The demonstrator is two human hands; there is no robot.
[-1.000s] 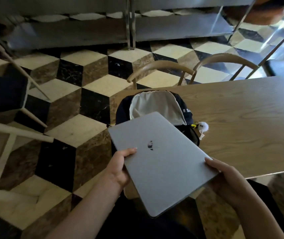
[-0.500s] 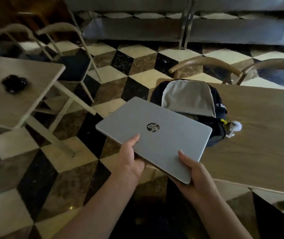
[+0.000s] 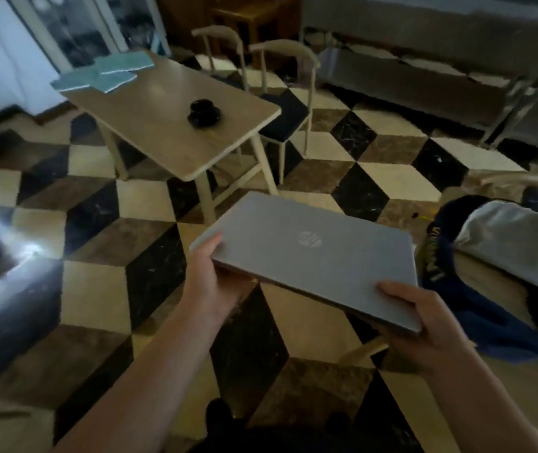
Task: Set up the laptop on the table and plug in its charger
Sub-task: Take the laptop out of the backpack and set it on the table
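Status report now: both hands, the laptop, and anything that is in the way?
Left hand and right hand grip the closed laptop, held over the floor. Table ahead carries a black dish and teal papers. No charger visible.

Laptop (image 3: pixel 316 253): grey, slim, lid closed, round logo on lid facing up. Held in air above chequered floor, roughly flat, near long edge tilted slightly down toward camera. Left hand (image 3: pixel 210 286) grips near-left corner, thumb on lid, fingers beneath. Right hand (image 3: pixel 424 331) grips near-right corner, thumb on lid, fingers under base. Table (image 3: pixel 169 125): light wood, pale legs, stands well beyond fingers, past laptop's far edge. Charger not visible.
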